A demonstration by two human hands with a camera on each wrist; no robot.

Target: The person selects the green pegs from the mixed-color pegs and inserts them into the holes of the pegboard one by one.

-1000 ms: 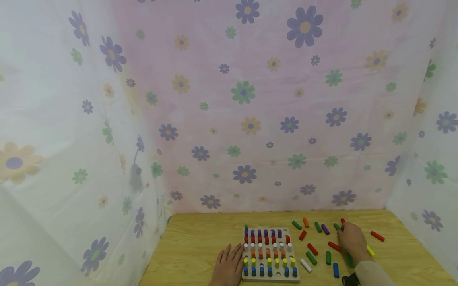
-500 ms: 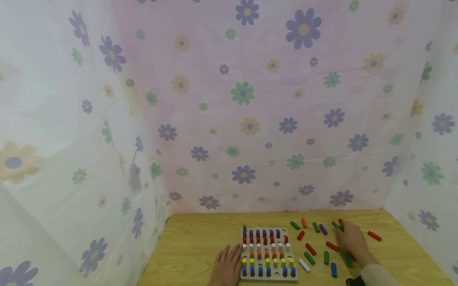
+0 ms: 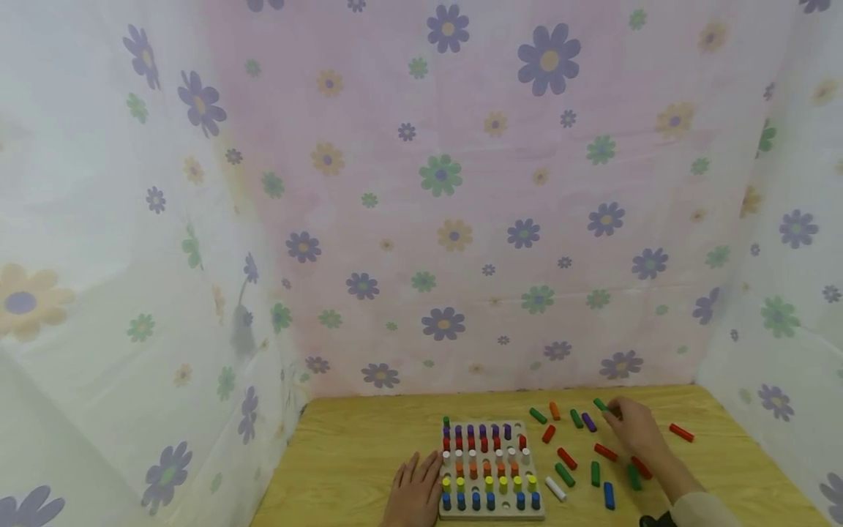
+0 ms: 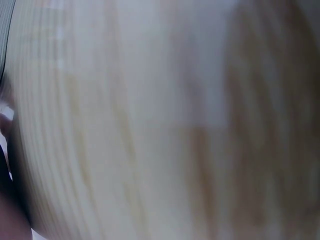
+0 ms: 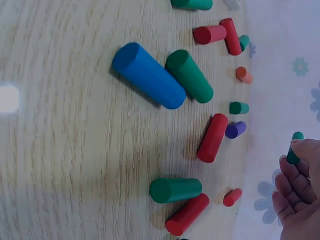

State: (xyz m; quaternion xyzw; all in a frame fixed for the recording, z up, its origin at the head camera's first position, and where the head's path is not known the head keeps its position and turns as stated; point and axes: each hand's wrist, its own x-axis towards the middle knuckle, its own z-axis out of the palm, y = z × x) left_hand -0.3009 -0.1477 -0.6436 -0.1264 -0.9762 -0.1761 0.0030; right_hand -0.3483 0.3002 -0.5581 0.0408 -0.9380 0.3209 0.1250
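My right hand [image 3: 637,428] is over the far right part of the table, pinching a green peg [image 5: 293,157] between thumb and fingertips. In the right wrist view the peg stands almost upright, and the other fingers are bent below it. Beside the left edge of a wooden pegboard [image 3: 490,517], my left hand [image 3: 413,492] lies flat with its fingers spread, fingertips right at the board's side. Rows of blue, yellow, orange, white, red and purple pegs stand in the board. A single green peg [image 3: 446,422] is upright in its far left corner. The left wrist view shows mostly blurred wood.
Loose pegs lie scattered right of the board, among them a white peg [image 3: 555,489], a blue peg [image 3: 609,495], an orange peg [image 3: 555,410], a purple peg [image 3: 589,421] and several red and green ones. A flowered cloth [image 3: 454,278] hangs behind the table [image 3: 356,439].
My right hand has taken hold of the green peg at the far right and raised it off the table, moving slightly away and left. The left hand stays by the board.
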